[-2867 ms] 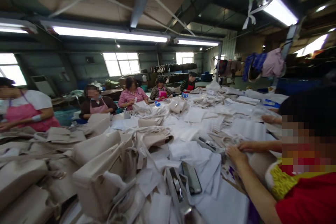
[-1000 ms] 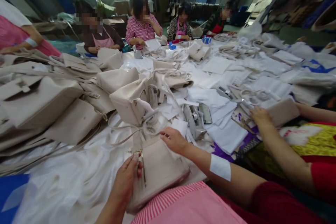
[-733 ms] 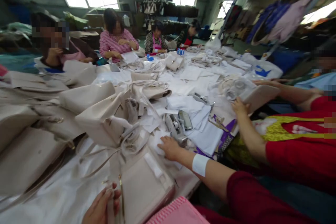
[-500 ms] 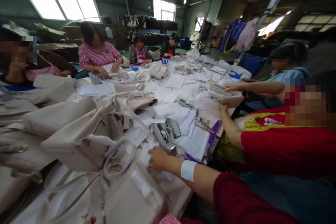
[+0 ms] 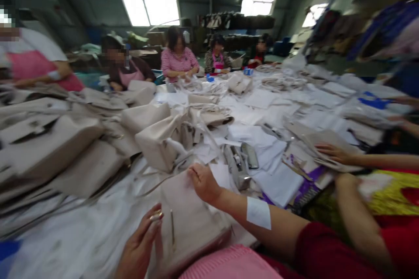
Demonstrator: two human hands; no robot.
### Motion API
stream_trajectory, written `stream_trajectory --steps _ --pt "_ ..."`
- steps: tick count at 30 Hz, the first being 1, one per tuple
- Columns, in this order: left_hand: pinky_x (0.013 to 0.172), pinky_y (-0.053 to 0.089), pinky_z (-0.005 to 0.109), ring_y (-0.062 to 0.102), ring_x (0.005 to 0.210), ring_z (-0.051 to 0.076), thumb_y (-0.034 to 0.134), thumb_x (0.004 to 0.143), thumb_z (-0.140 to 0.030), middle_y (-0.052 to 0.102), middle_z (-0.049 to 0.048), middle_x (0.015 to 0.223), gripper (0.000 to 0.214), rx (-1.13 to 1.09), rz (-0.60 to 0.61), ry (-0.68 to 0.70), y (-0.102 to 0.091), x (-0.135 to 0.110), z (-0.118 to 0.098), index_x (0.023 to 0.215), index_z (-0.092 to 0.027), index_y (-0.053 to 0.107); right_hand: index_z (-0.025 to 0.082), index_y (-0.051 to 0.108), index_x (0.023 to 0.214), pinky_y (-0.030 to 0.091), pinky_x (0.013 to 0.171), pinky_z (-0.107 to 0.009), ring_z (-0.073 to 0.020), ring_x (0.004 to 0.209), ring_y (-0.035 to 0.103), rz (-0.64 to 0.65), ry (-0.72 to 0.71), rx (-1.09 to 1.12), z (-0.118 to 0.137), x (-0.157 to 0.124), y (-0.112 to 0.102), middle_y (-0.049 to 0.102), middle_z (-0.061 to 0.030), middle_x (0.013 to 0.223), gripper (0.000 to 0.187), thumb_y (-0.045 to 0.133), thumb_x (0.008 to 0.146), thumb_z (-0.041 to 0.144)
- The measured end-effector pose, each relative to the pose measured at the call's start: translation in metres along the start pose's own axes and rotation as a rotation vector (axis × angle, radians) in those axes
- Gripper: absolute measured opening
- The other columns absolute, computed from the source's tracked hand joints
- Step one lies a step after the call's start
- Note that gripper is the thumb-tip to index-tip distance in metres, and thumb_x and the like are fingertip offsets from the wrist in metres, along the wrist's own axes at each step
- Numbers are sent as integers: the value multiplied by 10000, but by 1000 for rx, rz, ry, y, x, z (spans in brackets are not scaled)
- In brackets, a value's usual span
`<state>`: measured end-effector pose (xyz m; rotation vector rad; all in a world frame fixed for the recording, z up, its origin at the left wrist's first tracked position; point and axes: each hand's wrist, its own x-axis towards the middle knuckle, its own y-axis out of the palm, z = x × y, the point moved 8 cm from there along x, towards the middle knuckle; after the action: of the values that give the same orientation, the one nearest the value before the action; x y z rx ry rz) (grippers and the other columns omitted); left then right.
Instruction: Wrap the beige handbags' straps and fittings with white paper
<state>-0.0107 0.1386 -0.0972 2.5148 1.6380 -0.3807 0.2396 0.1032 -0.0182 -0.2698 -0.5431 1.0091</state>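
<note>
Bag [image 5: 193, 224] lies right of the left grip [image 5: 139, 239], which pinches a metal piece [image 5: 156, 216]. The right grip [image 5: 204, 183] curls at the bag's far edge; whether it pinches, I cannot tell. Pressing the bag flat should keep it steady.

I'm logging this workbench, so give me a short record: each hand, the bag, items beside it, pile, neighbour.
Left hand: fingertips closed on a small metal fitting
Right hand: curled at the near bag's far edge; exact grip unclear
Near bag: pale beige, lying down, with a gold-coloured bar on its face
Items beyond: phone beside a grey device; white sheets
Pile at left: beige bags
Neighbour at right: red sleeves; one hand on a flat beige piece
</note>
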Motion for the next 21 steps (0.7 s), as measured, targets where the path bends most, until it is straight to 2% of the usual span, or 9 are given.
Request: stream_trajectory --steps 2,4,6,8,10,13,16,19,21 --pt "1123 352 377 442 1322 289 735 699 -489 569 56 1365 385 31 13 87 4 -10 -20 970 -217 756 185 558 754 378 625 -241 -127 628 495 127 80 139 6 -17 44 535 17 652 254 447 941 316" --pt "1114 355 374 462 1304 279 713 738 -446 618 82 1295 358 10 37 95 7 -15 -28 986 -192 752 177 567 742 381 609 -235 -124 626 498 243 197 333 5 -39 83 543 19 652 246 489 913 335" --pt "1104 361 387 514 1250 273 687 772 -419 665 91 1216 363 -15 14 85 4 -18 -27 1042 -180 737 172 607 828 411 625 -235 -128 664 538 363 345 609 5 -61 114 604 8 727 226 548 877 385" --pt "1093 368 404 560 1191 269 657 803 -408 689 90 1173 381 -27 -23 87 -2 -22 -23 1102 -179 714 171 637 957 446 655 -247 -134 700 578 489 486 884 9 -77 135 658 -9 827 286 625 824 424" --pt "1097 357 420 574 1171 263 628 829 -405 693 85 1169 383 -4 -45 105 -6 -25 -17 1137 -189 699 162 662 1010 465 665 -261 -136 686 599 590 597 1043 13 -86 147 686 -21 839 367 704 762 429" --pt "1141 286 440 529 1235 255 597 851 -399 675 75 1203 358 105 -126 149 -13 -26 -12 1141 -215 696 139 705 959 478 671 -274 -140 650 609 644 684 1101 16 -89 153 705 -33 771 370 762 716 412" --pt "1144 284 427 466 1301 247 607 844 -399 600 78 1309 446 215 -277 187 -24 -23 -14 1258 -234 615 155 723 964 491 723 -304 -166 705 639 602 685 1168 21 -87 155 728 -52 820 349 766 721 401" --pt "1089 366 404 494 1274 253 712 756 -405 528 112 1384 756 245 -386 175 -33 -19 -17 1425 -217 412 181 729 986 492 765 -329 -193 777 652 511 653 1201 20 -85 154 735 -60 887 339 752 735 408" --pt "1017 432 394 567 1183 260 770 689 -403 584 132 1314 835 249 -433 158 -38 -17 -19 1410 -181 413 187 729 997 488 753 -327 -194 778 647 477 617 1152 16 -82 152 732 -60 889 345 735 748 427"
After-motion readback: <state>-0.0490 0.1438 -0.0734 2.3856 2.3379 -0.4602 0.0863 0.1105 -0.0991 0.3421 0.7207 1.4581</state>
